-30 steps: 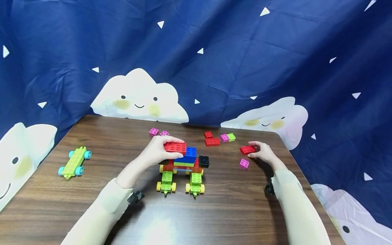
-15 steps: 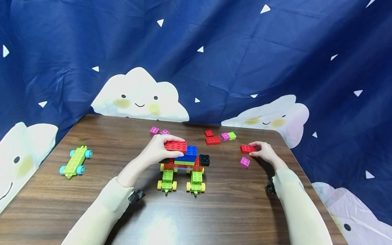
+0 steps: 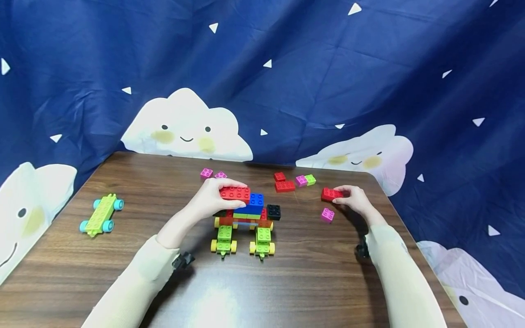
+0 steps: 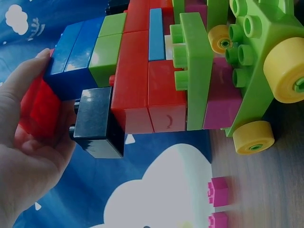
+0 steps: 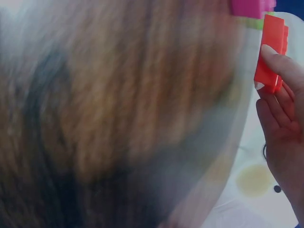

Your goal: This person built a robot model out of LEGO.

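Observation:
In the head view my left hand (image 3: 208, 199) grips a red brick (image 3: 235, 194) between thumb and fingers. That brick sits at the top of a built toy, against its blue bricks (image 3: 255, 203). Below them are green and red bricks, a black brick (image 3: 273, 212) at the side, and lime wheeled bases (image 3: 223, 240) with yellow wheels. The left wrist view shows the left hand (image 4: 33, 142) around the red brick (image 4: 40, 107). At the right my right hand (image 3: 354, 200) pinches another red brick (image 3: 329, 194), thumb on one face in the right wrist view (image 5: 271, 54).
A pink brick (image 3: 327, 215) lies near the right hand. Red bricks (image 3: 285, 186) and a pink and lime pair (image 3: 305, 180) lie further back. Pink bricks (image 3: 206, 173) are behind the left hand. A lime car base (image 3: 101, 215) with blue wheels stands at the left.
The red brick in my right hand has risen slightly and moved a little away from the pink brick. My left hand has kept its grip in about the same place.

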`<state>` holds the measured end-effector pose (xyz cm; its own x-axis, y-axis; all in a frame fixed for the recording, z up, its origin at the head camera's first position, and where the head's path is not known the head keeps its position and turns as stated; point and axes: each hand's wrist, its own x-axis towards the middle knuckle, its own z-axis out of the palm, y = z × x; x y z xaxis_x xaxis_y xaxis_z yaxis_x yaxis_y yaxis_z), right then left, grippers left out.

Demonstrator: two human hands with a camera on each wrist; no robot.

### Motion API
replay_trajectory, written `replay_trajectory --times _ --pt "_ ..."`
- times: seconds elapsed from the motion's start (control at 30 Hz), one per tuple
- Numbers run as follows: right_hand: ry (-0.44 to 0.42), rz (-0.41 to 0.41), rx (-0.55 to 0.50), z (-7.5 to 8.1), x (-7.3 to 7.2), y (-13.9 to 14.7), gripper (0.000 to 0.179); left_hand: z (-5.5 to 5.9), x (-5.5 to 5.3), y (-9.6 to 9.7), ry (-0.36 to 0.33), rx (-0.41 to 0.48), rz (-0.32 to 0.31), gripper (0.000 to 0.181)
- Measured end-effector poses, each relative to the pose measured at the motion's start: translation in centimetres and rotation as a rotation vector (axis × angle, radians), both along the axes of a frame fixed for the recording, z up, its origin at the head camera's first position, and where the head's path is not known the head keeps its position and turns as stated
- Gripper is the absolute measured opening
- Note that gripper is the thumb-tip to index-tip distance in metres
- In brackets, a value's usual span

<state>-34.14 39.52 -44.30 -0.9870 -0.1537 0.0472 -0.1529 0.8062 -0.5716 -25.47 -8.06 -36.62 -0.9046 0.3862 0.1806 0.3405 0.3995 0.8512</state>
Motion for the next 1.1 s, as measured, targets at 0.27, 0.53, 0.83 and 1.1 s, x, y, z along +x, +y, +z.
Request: replay_trajectory --times 0.27,0.53,0.83,1.1 --pt "0.176 -0.008 -0.054 3.1 1.0 -2.3 0.038 0.1 0.0 0.1 0.002 0.004 -0.006 0.046" --pt "0.253 0.030 -0.142 6.9 2.6 -7.4 0.038 0.0 0.0 0.0 -0.005 0.004 -0.003 0.046" --pt "0.225 0.144 -0.279 10.2 5.4 -14.2 0.038 0.0 0.0 0.0 -0.005 0.008 -0.013 0.044" --pt "0.197 0.195 -0.279 11.6 7.4 -18.0 0.039 0.0 -0.1 0.0 0.006 0.008 -0.010 0.045"
